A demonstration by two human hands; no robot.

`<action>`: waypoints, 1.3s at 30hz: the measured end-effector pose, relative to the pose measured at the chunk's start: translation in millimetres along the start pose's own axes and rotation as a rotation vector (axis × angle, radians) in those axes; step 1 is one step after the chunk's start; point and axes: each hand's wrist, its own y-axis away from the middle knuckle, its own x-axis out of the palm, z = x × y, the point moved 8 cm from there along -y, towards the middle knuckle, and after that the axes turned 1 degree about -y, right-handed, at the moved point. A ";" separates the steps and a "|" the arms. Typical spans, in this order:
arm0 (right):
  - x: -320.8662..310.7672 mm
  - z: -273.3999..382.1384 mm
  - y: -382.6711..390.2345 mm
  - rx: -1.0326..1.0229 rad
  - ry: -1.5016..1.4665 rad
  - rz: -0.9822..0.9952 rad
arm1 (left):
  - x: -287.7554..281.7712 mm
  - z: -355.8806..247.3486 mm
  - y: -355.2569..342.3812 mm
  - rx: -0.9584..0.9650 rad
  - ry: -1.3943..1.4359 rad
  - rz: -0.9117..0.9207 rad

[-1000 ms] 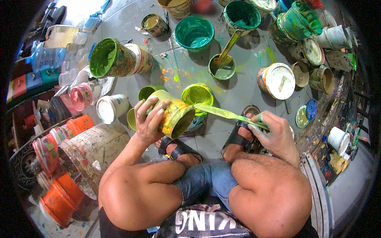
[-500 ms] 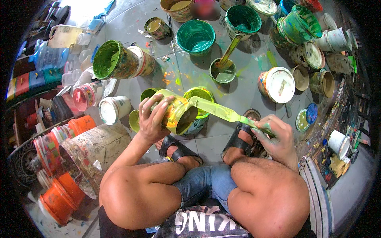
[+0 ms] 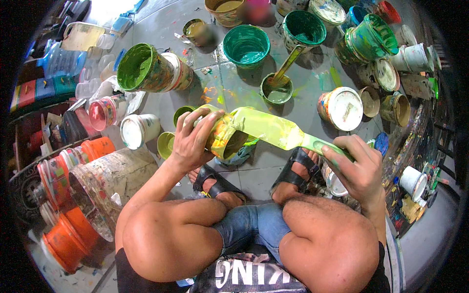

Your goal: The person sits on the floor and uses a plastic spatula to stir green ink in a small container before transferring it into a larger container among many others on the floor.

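Note:
My left hand [image 3: 193, 136] is closed round a tilted yellow-green container [image 3: 222, 141] streaked with orange paint. My right hand [image 3: 356, 161] grips the handle of a pale green paint-smeared spatula [image 3: 273, 129], whose blade rests at the upper rim of that container. Another yellow-green container [image 3: 251, 141] is mostly hidden beneath the blade, over the floor in front of my feet. Two more green containers [image 3: 166, 144] stand just left of my left hand, partly behind it.
Paint tubs surround me: teal [image 3: 246, 46], dark green [image 3: 303, 29], white-lidded [image 3: 342, 107], and a small cup with a stick [image 3: 276, 85]. Stacked orange buckets [image 3: 68, 234] and a large dirty bucket [image 3: 107, 188] are at left. My sandalled feet [image 3: 220, 195] rest on the tiled floor [image 3: 259, 180].
My right hand and the spatula have shifted right and turned, showing more of the blade's broad face across the yellow-green containers. The held container has moved slightly right and stays tilted.

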 end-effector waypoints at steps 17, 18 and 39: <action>19.2 -13.6 -2.8 0.175 0.026 0.174 | -11.2 67.8 -20.6 -0.544 0.508 -0.396; 24.6 -14.6 -4.4 0.175 0.056 0.209 | -9.2 73.8 -24.9 -0.578 0.523 -0.415; 122.2 37.3 -73.2 -0.153 0.204 0.548 | 134.3 121.1 7.5 -0.837 0.417 -0.678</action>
